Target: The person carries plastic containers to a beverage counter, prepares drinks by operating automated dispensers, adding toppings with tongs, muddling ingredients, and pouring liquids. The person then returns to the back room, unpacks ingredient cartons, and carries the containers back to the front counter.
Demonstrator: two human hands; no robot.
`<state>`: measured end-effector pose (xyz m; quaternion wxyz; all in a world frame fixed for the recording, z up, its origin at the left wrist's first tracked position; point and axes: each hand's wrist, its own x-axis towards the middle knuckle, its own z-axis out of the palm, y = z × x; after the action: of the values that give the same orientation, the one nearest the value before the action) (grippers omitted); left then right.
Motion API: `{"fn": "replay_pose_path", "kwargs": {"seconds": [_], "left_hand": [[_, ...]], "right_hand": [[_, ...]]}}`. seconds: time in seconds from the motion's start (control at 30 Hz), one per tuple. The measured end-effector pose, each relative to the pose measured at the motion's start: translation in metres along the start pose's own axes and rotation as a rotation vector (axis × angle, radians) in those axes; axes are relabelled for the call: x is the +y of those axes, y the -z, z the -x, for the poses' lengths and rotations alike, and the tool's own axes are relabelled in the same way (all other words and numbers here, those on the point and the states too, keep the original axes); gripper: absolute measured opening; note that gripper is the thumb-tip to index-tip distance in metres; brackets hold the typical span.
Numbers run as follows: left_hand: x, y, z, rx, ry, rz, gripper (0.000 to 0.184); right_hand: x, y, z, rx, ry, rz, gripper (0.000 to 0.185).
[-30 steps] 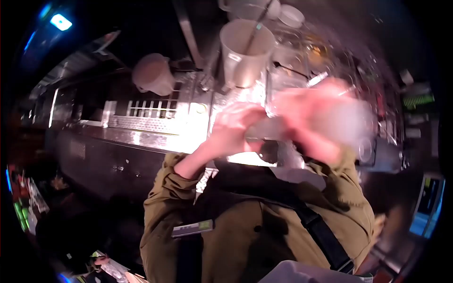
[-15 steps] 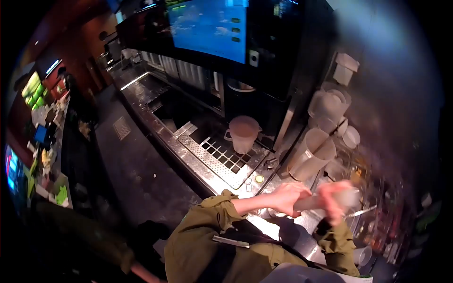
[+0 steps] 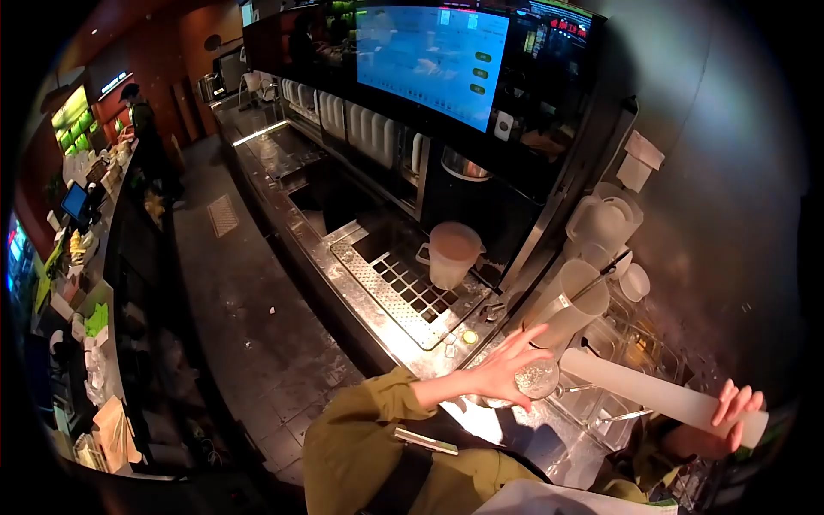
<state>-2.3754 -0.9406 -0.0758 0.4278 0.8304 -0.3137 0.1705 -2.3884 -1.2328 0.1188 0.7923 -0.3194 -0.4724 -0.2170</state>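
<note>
My right hand (image 3: 730, 421) is wrapped around the end of a long, thick white rod (image 3: 657, 390) that looks like a muddler. The rod slants up and left over the counter, and its other end lies close to my left hand (image 3: 496, 374). That hand is open, thumb and fingers spread beside a round clear cup (image 3: 537, 378) with pale, lumpy contents like ice. Whether the fingers touch the cup I cannot tell. Just behind stands a tall translucent pitcher (image 3: 562, 300) with a dark-handled utensil in it.
A handled jug (image 3: 454, 255) of pinkish-brown liquid sits on the drain grate (image 3: 402, 287). Stacked translucent containers (image 3: 603, 219) line the wall. Metal trays with utensils lie on the right. A screen (image 3: 432, 64) hangs above the counter. Another person (image 3: 142, 129) stands far left.
My hands, earlier close together on the white rod, are now apart. The right has moved right with the rod, now clearly visible. The left has let go and spread its fingers near the cup.
</note>
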Motion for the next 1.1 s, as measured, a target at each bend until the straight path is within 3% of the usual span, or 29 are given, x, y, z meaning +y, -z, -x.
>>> {"fn": "replay_pose_path", "kwargs": {"seconds": [0.03,0.07,0.17,0.23,0.33,0.37,0.43,0.47,0.53,0.57,0.67,0.7,0.77,0.8,0.9,0.93,1.03,1.1], "left_hand": [[-0.004,-0.009,0.014,0.011,0.099,0.026,0.082],[-0.015,-0.028,0.021,0.007,0.154,0.25,0.078],[-0.018,-0.052,0.022,0.069,0.314,0.278,0.074],[-0.038,-0.05,0.028,0.377,0.174,0.397,0.073],[-0.056,-0.009,0.057,0.616,0.245,0.76,0.083],[-0.074,-0.003,0.076,0.745,0.233,0.828,0.086],[-0.065,0.061,0.099,0.78,0.379,0.813,0.092],[-0.061,0.084,0.11,0.908,0.414,0.85,0.091],[-0.082,0.137,0.133,0.959,0.33,0.651,0.088],[-0.097,0.162,0.148,0.95,0.304,0.579,0.088],[-0.133,0.229,0.187,0.92,0.289,0.518,0.09],[-0.136,0.252,0.193,0.888,0.312,0.463,0.09],[-0.158,0.288,0.21,0.846,0.334,0.437,0.091],[-0.169,0.304,0.215,0.828,0.332,0.418,0.091],[-0.187,0.333,0.214,0.808,0.321,0.419,0.091],[-0.191,0.341,0.212,0.792,0.306,0.394,0.091],[-0.206,0.348,0.195,0.756,0.257,0.336,0.092],[-0.219,0.347,0.176,0.715,0.199,0.353,0.09]], "right_hand": [[-0.003,0.005,0.001,0.009,0.059,0.061,0.024],[0.001,0.012,0.004,0.012,0.041,0.063,0.024],[0.051,0.018,0.015,-0.006,0.032,0.061,0.023],[0.098,0.01,0.024,-0.038,0.041,0.173,0.023],[0.18,-0.019,0.064,-0.017,-0.008,0.258,0.018],[0.202,-0.026,0.077,-0.117,-0.119,0.395,0.02],[0.238,-0.033,0.101,-0.464,-0.309,0.689,0.023],[0.282,-0.037,0.115,-0.608,0.034,0.646,0.025],[0.321,-0.032,0.136,-0.953,-0.024,0.842,0.034],[0.332,-0.028,0.154,-0.985,-0.072,0.995,0.025],[0.354,-0.006,0.209,-1.051,-0.177,1.281,0.029],[0.353,-0.007,0.221,-1.036,-0.386,1.38,0.029],[0.359,0.002,0.242,-1.025,-0.533,1.471,0.03],[0.359,0.003,0.243,-1.008,-0.761,1.474,0.029],[0.349,0.028,0.25,-1.344,-0.584,1.586,0.041],[0.355,0.029,0.248,-1.338,-0.665,1.622,0.047],[0.395,-0.03,0.205,-0.37,-1.183,1.363,0.049],[0.433,-0.081,0.162,0.438,-1.483,0.635,0.051]]}}
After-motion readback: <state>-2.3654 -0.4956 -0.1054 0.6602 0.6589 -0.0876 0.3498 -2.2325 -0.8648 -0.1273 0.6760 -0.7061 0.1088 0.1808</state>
